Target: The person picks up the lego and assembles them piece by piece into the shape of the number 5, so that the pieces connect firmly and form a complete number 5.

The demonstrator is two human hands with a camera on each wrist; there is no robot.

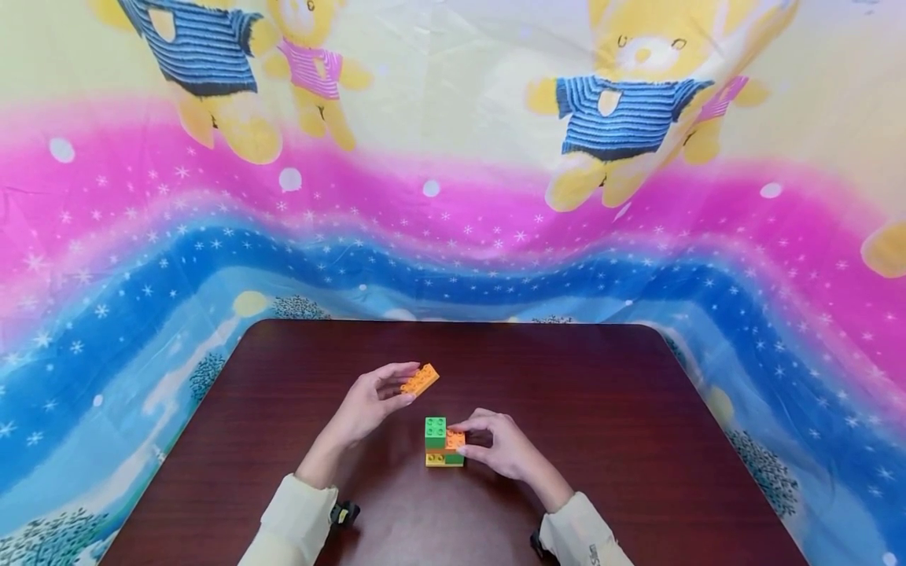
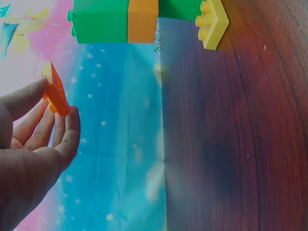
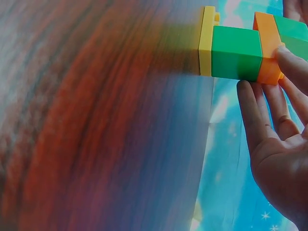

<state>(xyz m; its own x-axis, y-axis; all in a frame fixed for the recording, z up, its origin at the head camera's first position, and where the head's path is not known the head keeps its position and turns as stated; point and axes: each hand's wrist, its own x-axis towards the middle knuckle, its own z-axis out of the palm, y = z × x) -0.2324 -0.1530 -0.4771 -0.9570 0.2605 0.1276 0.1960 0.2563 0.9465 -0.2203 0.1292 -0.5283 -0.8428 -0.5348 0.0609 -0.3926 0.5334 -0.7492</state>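
Note:
My left hand (image 1: pixel 362 407) pinches a flat orange building brick (image 1: pixel 421 380) by its edge, tilted in the air behind and left of a small stack. The stack stands upright on the table: a yellow plate (image 3: pixel 207 41) at the bottom, a green block (image 3: pixel 236 53) on it, then an orange plate (image 3: pixel 267 48), then another green block (image 1: pixel 435 432) on the left part of the top. My right hand (image 1: pixel 504 448) holds the stack's orange plate at its right end, thumb on the near side and fingers on the far side. Orange studs show between them.
The dark brown wooden table (image 1: pixel 602 393) has rounded far corners. Behind it and along its sides hangs a curtain (image 1: pixel 439 236) printed with bears and snowflakes. Black wrist gear (image 1: pixel 344 514) sits at the left cuff.

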